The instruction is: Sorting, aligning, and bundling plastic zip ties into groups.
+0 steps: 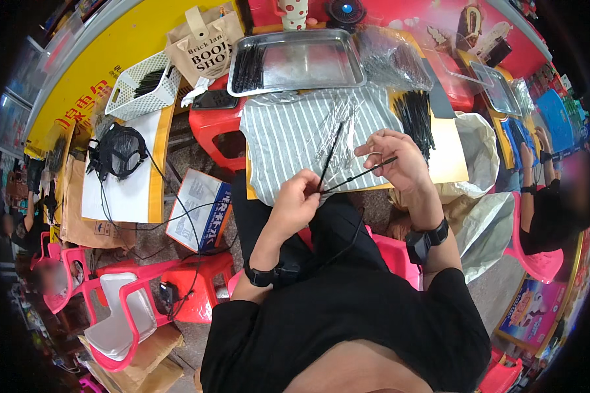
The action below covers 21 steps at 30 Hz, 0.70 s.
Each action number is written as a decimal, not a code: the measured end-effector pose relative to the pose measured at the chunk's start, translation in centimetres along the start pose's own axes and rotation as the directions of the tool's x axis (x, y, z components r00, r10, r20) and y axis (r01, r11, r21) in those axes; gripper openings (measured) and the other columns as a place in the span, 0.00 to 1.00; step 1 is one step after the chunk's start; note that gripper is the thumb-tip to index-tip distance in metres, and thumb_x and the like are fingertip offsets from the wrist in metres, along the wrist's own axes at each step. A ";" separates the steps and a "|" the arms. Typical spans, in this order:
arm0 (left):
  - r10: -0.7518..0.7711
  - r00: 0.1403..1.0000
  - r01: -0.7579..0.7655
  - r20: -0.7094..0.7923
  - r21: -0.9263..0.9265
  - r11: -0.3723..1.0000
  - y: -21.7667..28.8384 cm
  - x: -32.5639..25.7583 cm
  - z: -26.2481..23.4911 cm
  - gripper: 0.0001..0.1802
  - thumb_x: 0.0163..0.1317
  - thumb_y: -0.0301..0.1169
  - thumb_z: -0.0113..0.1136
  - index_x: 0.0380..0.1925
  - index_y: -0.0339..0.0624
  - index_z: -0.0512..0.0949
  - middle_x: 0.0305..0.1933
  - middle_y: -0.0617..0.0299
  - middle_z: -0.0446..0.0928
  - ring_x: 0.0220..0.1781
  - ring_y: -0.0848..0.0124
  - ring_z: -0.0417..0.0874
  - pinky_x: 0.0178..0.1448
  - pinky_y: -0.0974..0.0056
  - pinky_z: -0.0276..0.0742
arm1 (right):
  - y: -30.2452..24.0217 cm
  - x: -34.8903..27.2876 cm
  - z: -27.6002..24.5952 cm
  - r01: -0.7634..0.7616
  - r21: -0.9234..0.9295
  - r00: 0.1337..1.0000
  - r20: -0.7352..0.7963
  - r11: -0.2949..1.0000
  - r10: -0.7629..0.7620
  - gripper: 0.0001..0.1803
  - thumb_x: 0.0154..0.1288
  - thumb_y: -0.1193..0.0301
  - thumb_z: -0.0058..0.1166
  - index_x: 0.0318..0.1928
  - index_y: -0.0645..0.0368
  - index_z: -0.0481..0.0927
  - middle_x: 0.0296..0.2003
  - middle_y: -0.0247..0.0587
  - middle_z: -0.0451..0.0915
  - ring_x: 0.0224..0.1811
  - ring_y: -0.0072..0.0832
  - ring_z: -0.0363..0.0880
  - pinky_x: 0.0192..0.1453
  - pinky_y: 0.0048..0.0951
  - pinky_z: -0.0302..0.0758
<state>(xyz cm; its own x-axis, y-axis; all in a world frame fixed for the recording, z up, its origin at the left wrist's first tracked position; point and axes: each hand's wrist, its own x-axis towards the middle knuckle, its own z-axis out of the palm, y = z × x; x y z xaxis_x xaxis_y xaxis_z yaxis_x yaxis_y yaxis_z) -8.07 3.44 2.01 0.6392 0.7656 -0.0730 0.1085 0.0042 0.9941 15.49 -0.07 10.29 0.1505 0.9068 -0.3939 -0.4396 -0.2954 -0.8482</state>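
Observation:
My left hand [299, 200] is closed in a pinch around the lower ends of two thin black rods. One rod [331, 156] points up and away over the cloth; the other rod [357, 177] slants to the right, and together they make a V. Its far end crosses in front of the palm of my right hand [403, 160], whose fingers are apart and loosely curled. Beneath both hands lies a grey-and-white striped cloth [275, 134], with a loose heap of thin silvery wires [341, 124] on it. A pile of black rods [414, 121] rests to the right.
Beyond the cloth stands a metal tray [308, 62] with black rods at its left end. Clear plastic bags [396, 62] lie beside it. At the left are a white basket [154, 95], a phone [215, 99] and a black strap harness [118, 154]. A pale sack [475, 154] hangs at the right.

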 end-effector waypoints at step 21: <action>-0.128 0.931 0.324 0.341 -0.614 0.720 -0.4 0.8 0.9 0.16 0.64 0.24 0.55 0.52 0.31 0.75 0.35 0.59 0.79 0.31 0.76 0.75 0.37 0.72 0.71 | -2.6 0.9 -0.4 0.585 -0.379 0.766 0.548 0.717 -0.335 0.03 0.60 0.79 0.53 0.31 0.67 0.78 0.38 0.41 0.80 0.43 0.25 0.76 0.49 0.25 0.70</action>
<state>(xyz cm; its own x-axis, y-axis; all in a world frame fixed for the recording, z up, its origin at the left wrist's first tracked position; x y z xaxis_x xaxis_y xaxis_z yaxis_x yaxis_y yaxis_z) -6.87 3.48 1.51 0.8412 0.4928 -0.2226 -0.1825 0.6462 0.7410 17.11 1.39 12.04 -0.2227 0.9588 0.1764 0.1084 0.2042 -0.9729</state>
